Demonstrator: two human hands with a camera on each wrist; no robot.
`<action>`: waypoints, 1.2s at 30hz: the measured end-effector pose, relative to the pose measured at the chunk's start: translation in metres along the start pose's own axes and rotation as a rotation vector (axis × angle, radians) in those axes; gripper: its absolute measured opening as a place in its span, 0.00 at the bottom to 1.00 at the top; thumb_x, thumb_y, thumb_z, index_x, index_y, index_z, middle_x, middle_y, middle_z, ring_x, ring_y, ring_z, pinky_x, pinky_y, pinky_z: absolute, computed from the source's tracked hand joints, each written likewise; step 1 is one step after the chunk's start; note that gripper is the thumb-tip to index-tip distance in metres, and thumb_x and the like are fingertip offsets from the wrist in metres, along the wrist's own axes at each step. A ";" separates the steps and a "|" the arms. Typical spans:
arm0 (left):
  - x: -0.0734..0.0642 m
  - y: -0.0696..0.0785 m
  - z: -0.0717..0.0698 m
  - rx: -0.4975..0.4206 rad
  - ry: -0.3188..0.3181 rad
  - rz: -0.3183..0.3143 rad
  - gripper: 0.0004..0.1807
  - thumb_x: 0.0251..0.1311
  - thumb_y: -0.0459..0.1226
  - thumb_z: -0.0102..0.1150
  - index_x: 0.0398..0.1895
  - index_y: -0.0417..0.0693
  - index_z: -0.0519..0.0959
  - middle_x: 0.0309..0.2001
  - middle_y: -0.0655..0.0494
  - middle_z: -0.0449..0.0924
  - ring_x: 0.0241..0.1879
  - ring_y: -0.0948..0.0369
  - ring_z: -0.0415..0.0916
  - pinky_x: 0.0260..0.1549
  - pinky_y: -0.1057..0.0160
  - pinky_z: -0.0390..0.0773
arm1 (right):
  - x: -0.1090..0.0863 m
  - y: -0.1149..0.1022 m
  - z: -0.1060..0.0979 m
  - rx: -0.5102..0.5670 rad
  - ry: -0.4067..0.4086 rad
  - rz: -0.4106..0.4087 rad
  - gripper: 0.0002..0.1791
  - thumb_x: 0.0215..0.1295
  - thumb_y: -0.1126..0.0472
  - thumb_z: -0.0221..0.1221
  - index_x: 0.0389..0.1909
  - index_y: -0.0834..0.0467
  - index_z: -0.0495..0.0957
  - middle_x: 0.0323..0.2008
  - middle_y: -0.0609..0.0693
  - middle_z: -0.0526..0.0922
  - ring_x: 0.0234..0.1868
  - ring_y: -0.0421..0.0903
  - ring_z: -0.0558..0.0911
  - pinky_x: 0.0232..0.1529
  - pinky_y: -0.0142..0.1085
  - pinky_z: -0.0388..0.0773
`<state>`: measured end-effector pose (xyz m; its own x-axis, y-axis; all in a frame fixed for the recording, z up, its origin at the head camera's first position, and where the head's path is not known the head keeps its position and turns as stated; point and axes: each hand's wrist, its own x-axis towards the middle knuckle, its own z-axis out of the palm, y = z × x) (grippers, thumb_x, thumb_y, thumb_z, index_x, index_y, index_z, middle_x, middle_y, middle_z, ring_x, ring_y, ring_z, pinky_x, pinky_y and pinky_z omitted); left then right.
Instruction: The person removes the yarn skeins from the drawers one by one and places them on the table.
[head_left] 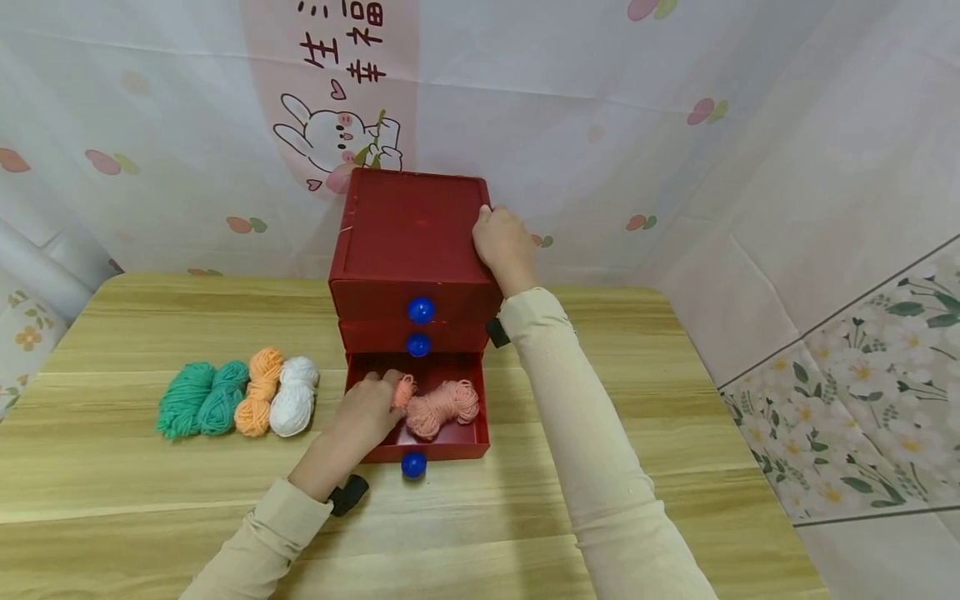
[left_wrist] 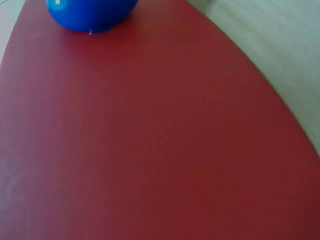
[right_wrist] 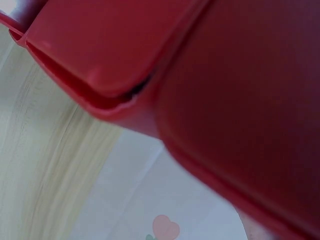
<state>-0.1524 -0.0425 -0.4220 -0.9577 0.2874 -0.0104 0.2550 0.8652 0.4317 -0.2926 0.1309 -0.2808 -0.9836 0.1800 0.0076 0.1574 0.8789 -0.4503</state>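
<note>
A red drawer cabinet with blue knobs stands on the table, its bottom drawer pulled out. My left hand reaches into that drawer and holds a coral yarn skein, which it partly covers. To the right of it lies a pink yarn skein. My right hand grips the cabinet's upper right edge; some of its fingers are hidden. A blue knob on a red surface fills much of the left wrist view. The right wrist view shows the cabinet's red side close up.
Left of the cabinet, green yarn skeins, an orange skein and a white skein lie side by side on the wooden table. A printed curtain hangs close behind the cabinet.
</note>
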 end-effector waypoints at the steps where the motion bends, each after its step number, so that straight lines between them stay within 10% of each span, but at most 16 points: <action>1: 0.000 0.000 0.000 -0.007 0.003 0.003 0.23 0.52 0.34 0.65 0.51 0.35 0.73 0.39 0.34 0.76 0.37 0.43 0.77 0.38 0.48 0.78 | 0.000 0.000 0.000 0.000 0.001 -0.001 0.27 0.74 0.48 0.30 0.55 0.62 0.70 0.50 0.60 0.77 0.50 0.56 0.77 0.47 0.48 0.75; 36: -0.036 -0.021 -0.043 -0.365 0.090 -0.017 0.29 0.58 0.49 0.60 0.60 0.46 0.69 0.55 0.41 0.74 0.48 0.46 0.75 0.43 0.49 0.78 | -0.001 0.000 0.000 0.005 -0.015 0.007 0.28 0.75 0.48 0.30 0.58 0.62 0.68 0.52 0.59 0.76 0.51 0.55 0.77 0.48 0.47 0.75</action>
<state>-0.1287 -0.0883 -0.3922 -0.9735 0.2226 0.0522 0.1902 0.6616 0.7254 -0.2919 0.1305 -0.2804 -0.9837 0.1797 -0.0088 0.1640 0.8752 -0.4550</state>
